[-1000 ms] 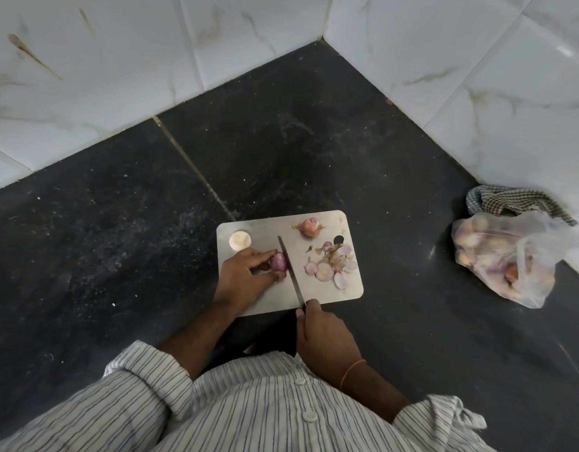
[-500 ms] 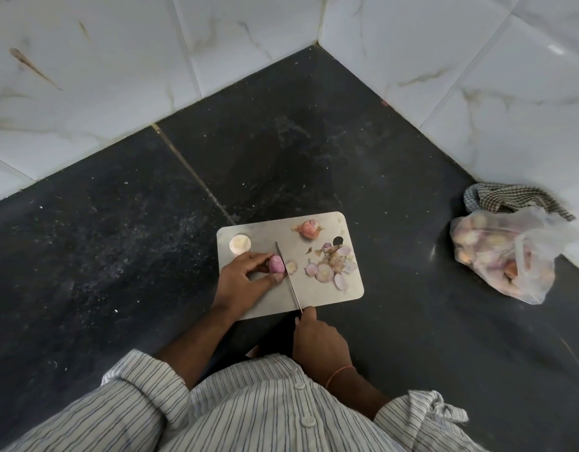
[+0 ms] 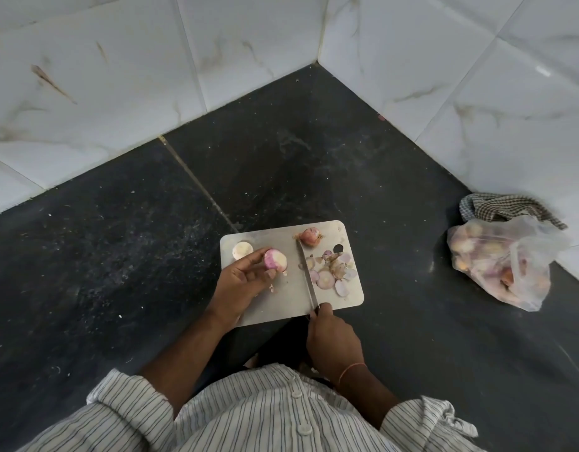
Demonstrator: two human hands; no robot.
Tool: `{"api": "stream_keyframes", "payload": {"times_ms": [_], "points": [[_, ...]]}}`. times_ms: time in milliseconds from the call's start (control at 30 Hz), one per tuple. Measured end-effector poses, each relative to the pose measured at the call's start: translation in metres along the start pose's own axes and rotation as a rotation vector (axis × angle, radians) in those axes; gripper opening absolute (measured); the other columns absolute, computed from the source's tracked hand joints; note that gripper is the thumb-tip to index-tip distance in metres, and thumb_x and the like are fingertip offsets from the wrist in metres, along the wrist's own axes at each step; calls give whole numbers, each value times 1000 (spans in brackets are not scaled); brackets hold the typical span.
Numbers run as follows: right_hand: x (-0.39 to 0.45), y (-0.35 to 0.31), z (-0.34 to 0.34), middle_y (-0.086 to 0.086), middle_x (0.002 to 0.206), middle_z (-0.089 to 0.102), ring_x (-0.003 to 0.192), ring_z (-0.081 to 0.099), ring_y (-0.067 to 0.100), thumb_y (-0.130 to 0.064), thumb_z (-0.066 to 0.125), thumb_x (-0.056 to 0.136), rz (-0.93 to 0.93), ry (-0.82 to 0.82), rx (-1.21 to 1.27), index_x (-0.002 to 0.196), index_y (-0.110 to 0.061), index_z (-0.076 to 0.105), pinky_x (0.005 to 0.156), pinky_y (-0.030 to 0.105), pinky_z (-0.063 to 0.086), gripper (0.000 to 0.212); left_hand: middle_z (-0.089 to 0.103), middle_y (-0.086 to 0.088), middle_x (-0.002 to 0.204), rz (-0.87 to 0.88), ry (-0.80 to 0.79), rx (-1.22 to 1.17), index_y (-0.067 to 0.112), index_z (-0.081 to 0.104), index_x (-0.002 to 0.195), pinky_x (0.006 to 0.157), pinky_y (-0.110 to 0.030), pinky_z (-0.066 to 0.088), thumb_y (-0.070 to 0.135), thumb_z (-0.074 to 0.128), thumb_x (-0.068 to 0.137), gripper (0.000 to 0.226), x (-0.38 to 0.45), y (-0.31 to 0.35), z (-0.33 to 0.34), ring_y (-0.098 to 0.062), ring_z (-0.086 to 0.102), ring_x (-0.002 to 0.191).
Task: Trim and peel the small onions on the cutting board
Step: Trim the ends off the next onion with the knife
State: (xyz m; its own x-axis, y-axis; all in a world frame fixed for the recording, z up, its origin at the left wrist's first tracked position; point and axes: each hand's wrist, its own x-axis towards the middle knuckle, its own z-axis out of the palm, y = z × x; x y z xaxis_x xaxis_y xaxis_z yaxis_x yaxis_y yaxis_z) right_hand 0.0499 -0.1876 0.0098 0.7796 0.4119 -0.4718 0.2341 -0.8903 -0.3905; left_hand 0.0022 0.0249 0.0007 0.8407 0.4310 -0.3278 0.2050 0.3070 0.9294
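The left hand (image 3: 241, 282) holds a small onion (image 3: 275, 258) between the thumb and the fingers, with its cut face turned up toward the camera. It is over the left half of the cutting board (image 3: 281, 298). The right hand (image 3: 332, 342) is closed around the handle of a knife (image 3: 306, 275); the handle itself is hidden inside the fist. The blade lies across the middle of the board and its tip points away from the person, close to an unpeeled onion (image 3: 310, 236) at the far edge. To the right of the blade there is a pile of skins and cut ends (image 3: 332, 270). A pale peeled onion (image 3: 242, 249) sits in the far left corner of the board. The board rests on a dark stone counter (image 3: 118, 256). Far to the right, a clear plastic bag of onions (image 3: 503, 262) lies against a checked cloth (image 3: 506, 207) near the white tiled wall (image 3: 118, 76).
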Motion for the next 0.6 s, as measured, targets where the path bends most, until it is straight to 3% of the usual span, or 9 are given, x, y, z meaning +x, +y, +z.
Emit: {"api": "stream_keyframes", "payload": {"times_ms": [167,267,333,600], "points": [[-3,8,-5,-2,86,69,76,70,28,-41,34,112,-67,54,40,101,-26,42,67,47,56,20,77,3,131,-13,-76,106,22,68,140,110,-40,57,12,83,90,53,3,2,-6,-17,72,125],[-7,15,-8,-2,82,69,70,67,24,-45,33,111,-94,79,128,102,-26,46,66,51,55,24,74,15,129,70,-170,504,37,73,133,108,-37,58,30,89,89,47,6,-5,-12,-5,71,120],[-10,20,-11,-4,80,68,67,66,20,-47,33,111,-105,91,165,102,-29,48,65,50,55,25,72,19,127,138,-185,649,35,74,131,103,-32,60,42,84,92,41,5,-9,-11,0,69,118],[-19,33,-9,-5,76,66,64,63,17,-43,39,113,-131,67,236,99,-32,50,59,44,52,21,68,21,136,176,-169,737,33,69,141,108,-27,56,35,77,97,44,2,-13,-11,5,63,123]]}}
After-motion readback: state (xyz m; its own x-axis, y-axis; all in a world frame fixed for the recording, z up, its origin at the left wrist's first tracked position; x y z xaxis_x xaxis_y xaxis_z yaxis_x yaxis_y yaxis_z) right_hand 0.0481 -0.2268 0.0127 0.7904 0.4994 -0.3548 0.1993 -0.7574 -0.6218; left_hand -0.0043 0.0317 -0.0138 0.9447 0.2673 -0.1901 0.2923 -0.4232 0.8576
